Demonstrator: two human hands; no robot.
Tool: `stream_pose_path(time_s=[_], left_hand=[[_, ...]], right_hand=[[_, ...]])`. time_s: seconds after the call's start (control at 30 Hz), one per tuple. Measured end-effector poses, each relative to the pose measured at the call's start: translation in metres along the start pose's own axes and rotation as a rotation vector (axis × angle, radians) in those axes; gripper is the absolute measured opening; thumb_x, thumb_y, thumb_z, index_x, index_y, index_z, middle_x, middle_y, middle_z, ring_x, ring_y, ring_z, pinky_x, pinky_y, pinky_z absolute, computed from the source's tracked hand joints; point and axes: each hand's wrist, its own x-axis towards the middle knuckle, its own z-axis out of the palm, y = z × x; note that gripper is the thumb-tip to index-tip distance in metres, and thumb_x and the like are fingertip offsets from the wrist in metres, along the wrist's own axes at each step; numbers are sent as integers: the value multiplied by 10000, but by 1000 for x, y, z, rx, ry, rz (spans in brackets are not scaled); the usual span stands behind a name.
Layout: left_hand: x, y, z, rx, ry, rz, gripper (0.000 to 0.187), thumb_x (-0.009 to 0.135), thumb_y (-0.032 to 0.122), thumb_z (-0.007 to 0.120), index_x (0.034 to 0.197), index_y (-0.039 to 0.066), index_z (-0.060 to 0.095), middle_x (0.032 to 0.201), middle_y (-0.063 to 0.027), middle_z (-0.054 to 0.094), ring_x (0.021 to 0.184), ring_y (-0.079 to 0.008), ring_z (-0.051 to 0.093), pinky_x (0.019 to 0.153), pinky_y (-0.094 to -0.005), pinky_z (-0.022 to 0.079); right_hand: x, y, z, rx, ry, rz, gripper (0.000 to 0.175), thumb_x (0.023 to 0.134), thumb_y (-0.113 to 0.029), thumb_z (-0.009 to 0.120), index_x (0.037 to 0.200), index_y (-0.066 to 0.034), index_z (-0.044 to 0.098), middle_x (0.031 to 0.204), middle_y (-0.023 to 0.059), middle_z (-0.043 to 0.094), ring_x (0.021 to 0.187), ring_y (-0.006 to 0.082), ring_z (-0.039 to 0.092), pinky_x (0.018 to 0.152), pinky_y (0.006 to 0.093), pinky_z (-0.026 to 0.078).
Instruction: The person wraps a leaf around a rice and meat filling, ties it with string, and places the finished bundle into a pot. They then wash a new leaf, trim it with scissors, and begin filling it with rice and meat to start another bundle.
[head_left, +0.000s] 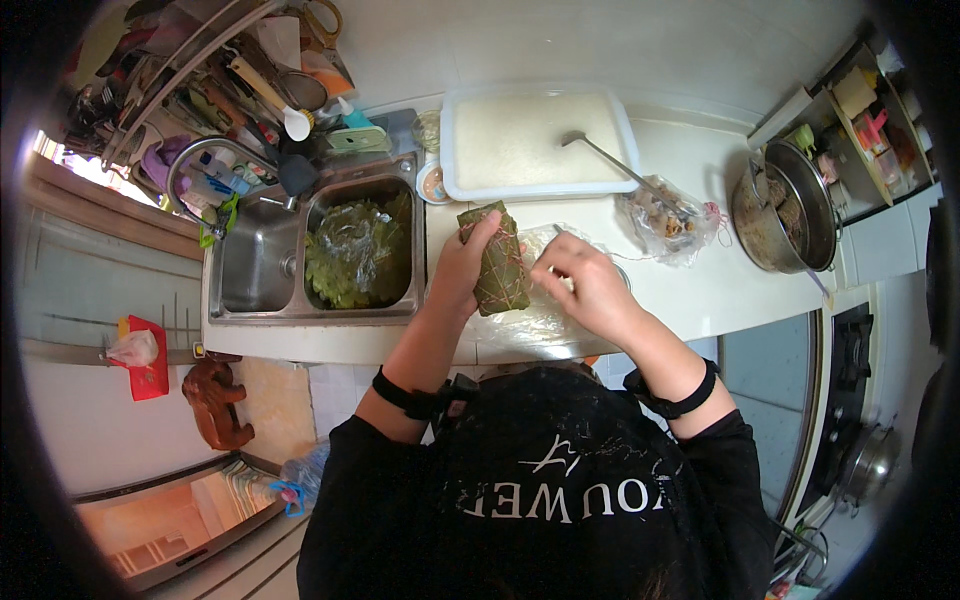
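Observation:
My left hand (460, 276) grips a leaf-wrapped packet (500, 274), crisscrossed with red and white string, above the counter. Close to its right side is my right hand (583, 281), with thumb and fingertips drawn together near the string; whether they pinch a strand cannot be made out. Clear plastic sheeting (517, 327) lies beneath both hands. Behind them stands a white plastic tub (448, 142) of soaking white grains, with a metal ladle (606, 159) resting across its rim. A plastic bag of brownish pieces (660, 217) sits to the right, with string (721, 217) beside it.
At the left, a double steel sink (259, 262) holds green leaves (337, 255) in one basin. A small bowl (433, 184) stands beside the tub. On the right are a large metal pot (757, 225) containing wrapped packets and a gas stove (844, 375). Utensils hang at upper left.

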Motion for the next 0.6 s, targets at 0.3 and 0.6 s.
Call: stream_pose_path(time_s=[0.3, 0.6], left_hand=[[-2, -2, -1, -107, -104, -28, 288, 936, 316, 576, 1038, 46, 575, 901, -62, 626, 814, -156, 637, 722, -294, 530], [1, -4, -7, -175, -202, -44, 322, 953, 343, 539, 1080, 48, 560, 971, -62, 623, 874, -152, 623, 793, -305, 518]], right_hand=[[9, 0, 6, 119, 153, 149, 107, 835, -62, 681, 926, -6, 679, 826, 101, 637, 684, 189, 607, 651, 281, 480], [9, -3, 21, 390, 229, 267, 91, 850, -23, 663, 933, 13, 673, 811, 63, 662, 733, 104, 607, 721, 248, 484]])
